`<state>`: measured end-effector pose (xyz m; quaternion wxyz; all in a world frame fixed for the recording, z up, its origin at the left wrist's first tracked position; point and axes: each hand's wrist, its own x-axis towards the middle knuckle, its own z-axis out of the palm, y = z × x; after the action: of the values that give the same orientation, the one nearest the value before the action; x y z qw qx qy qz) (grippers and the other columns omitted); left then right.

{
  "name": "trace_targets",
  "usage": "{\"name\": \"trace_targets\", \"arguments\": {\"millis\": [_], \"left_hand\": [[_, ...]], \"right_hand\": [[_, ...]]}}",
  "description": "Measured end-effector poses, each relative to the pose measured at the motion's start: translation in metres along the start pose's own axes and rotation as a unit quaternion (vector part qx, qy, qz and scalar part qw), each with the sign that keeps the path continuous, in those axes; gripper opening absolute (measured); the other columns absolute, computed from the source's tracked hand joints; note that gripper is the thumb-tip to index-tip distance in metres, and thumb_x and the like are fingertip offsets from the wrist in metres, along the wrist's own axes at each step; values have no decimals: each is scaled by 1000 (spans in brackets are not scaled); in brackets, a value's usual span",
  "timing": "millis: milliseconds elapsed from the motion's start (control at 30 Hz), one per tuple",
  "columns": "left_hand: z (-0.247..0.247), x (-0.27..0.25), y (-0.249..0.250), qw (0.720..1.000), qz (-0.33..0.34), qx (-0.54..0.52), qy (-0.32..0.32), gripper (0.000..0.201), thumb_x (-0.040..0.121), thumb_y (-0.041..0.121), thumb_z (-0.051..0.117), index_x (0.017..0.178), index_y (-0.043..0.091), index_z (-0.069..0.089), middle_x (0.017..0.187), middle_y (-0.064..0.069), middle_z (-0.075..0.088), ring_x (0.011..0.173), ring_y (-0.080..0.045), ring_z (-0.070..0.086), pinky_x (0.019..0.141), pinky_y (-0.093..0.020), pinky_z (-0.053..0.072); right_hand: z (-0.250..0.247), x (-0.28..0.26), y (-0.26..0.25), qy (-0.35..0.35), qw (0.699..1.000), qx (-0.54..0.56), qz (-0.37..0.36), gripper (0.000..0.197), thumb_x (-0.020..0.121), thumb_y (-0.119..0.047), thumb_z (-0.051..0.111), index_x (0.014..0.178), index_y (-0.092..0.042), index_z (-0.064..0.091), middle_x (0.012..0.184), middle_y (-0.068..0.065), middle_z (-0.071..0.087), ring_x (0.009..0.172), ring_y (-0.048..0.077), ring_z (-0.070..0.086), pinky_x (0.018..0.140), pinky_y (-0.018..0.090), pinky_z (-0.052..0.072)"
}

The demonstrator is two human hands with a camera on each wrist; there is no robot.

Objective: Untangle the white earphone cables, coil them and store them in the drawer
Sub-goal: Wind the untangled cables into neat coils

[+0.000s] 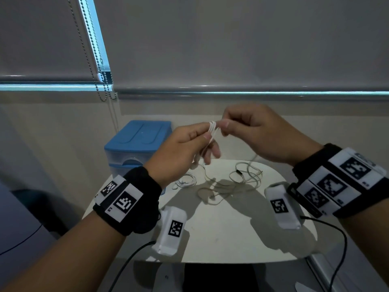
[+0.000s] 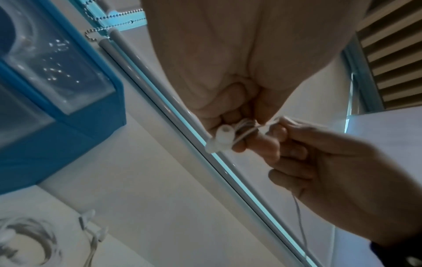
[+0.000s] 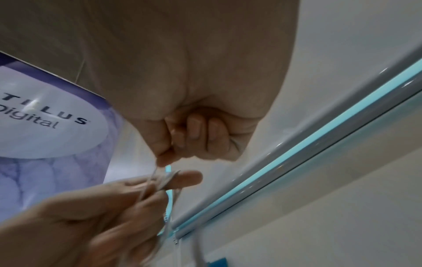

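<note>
Both hands are raised above the white table (image 1: 227, 232). My left hand (image 1: 189, 144) holds a white earphone cable (image 1: 212, 128) wound in loops round its fingers; an earbud (image 2: 222, 134) hangs at the fingers. My right hand (image 1: 248, 129) pinches the same cable (image 2: 271, 124) just right of the loops, and its loose end trails down to the table. A second, tangled earphone cable (image 1: 242, 178) lies on the table below. A small coiled cable (image 1: 186, 180) lies to its left. The blue drawer unit (image 1: 136, 142) stands at the table's back left, drawers closed.
Two white tagged wrist-camera blocks (image 1: 171, 228) (image 1: 282, 205) with black leads hang below my wrists. A roller blind (image 1: 231, 39) with a bead chain (image 1: 101, 76) covers the window behind. A printed box (image 3: 45, 126) shows in the right wrist view.
</note>
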<state>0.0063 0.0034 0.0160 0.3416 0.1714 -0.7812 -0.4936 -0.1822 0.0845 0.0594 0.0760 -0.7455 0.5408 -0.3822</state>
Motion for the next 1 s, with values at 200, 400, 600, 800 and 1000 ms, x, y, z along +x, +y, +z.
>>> {"name": "trace_targets", "arguments": {"millis": [200, 400, 600, 800, 1000], "left_hand": [[0, 1, 8, 996, -3, -94, -8, 34, 110, 17, 38, 122, 8, 68, 65, 2, 44, 56, -12, 31, 48, -25, 21], [-3, 8, 17, 967, 22, -237, 84, 36, 107, 7, 43, 142, 0, 49, 108, -13, 77, 97, -15, 75, 80, -20, 57], [-3, 7, 5, 992, 25, -72, 99, 16, 108, 5, 43, 119, 11, 53, 115, -5, 76, 105, -17, 75, 82, -29, 57], [3, 1, 4, 997, 18, 71, 27, 25, 109, 10, 41, 102, 8, 65, 79, -10, 67, 64, -17, 56, 56, -17, 39], [5, 3, 11, 1000, -15, 13, 18, 31, 108, 25, 46, 89, 13, 67, 61, 5, 41, 61, -12, 40, 52, -26, 24]], "right_hand": [[9, 7, 25, 70, 994, 54, 59, 30, 104, -27, 57, 74, -22, 58, 56, -15, 41, 53, 5, 34, 54, 23, 31], [37, -12, 26, -31, 995, 52, 76, 28, 107, -20, 49, 83, -12, 61, 53, -20, 48, 50, 1, 43, 51, 12, 33], [33, -21, 4, -92, 995, -4, 36, 25, 103, -22, 56, 81, -18, 66, 62, -20, 54, 56, 5, 50, 60, 30, 39], [-1, -6, 2, -6, 999, -49, 10, 22, 102, -26, 59, 81, -25, 67, 62, -9, 54, 59, 15, 47, 61, 36, 42], [0, 4, 20, 43, 999, -6, 9, 18, 102, -28, 58, 87, -23, 66, 67, 6, 52, 62, 24, 43, 59, 40, 38]]}}
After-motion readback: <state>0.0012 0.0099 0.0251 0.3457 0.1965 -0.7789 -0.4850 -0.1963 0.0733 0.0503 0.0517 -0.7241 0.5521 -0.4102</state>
